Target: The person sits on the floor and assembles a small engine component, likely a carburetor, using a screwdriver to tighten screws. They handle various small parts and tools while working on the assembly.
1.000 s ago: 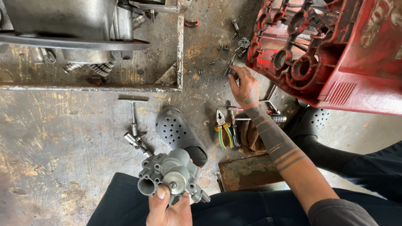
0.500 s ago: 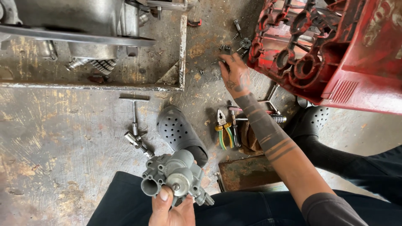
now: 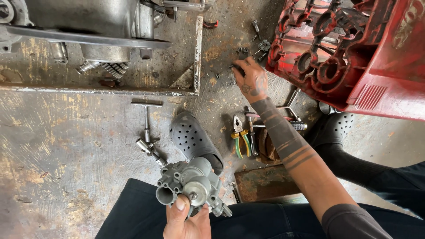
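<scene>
**Floor bench, engine part in hand: item list**

Head view (only view):

- Left hand [image 3: 188, 223]: bottom centre, over the lap. Fingers clenched round a grey cast-metal carburettor-type body [image 3: 190, 183], thumb pressed on its round cap; ports face the camera.
- Right hand [image 3: 251, 79]: arm stretched fwd across the concrete floor [image 3: 66, 155]. Fingers pinched on a small dark part [image 3: 237, 68] among loose bolts and nuts [image 3: 261, 44] at the foot of the red crate [image 3: 354, 53]. What the part is: too small to tell.
- Pliers, yellow/green grips [image 3: 239, 137]: lying just left of the right forearm, w/ a screwdriver beside them.
- T-handle socket wrench [image 3: 147, 117]: on the floor, left of the black perforated clog [image 3: 195, 137] (a second clog sits right of the forearm).
- Steel angle frame [image 3: 195, 62] w/ engine casing [image 3: 88, 22]: top left, well apart from both hands.

Step in hand, by judgement: picking a small fastener or fitting out of the loose hardware while the casting is held ready. Next move calls for a firm pinch on so small a piece, then bringing it back to the casting and lining it up w/ the right hole.
</scene>
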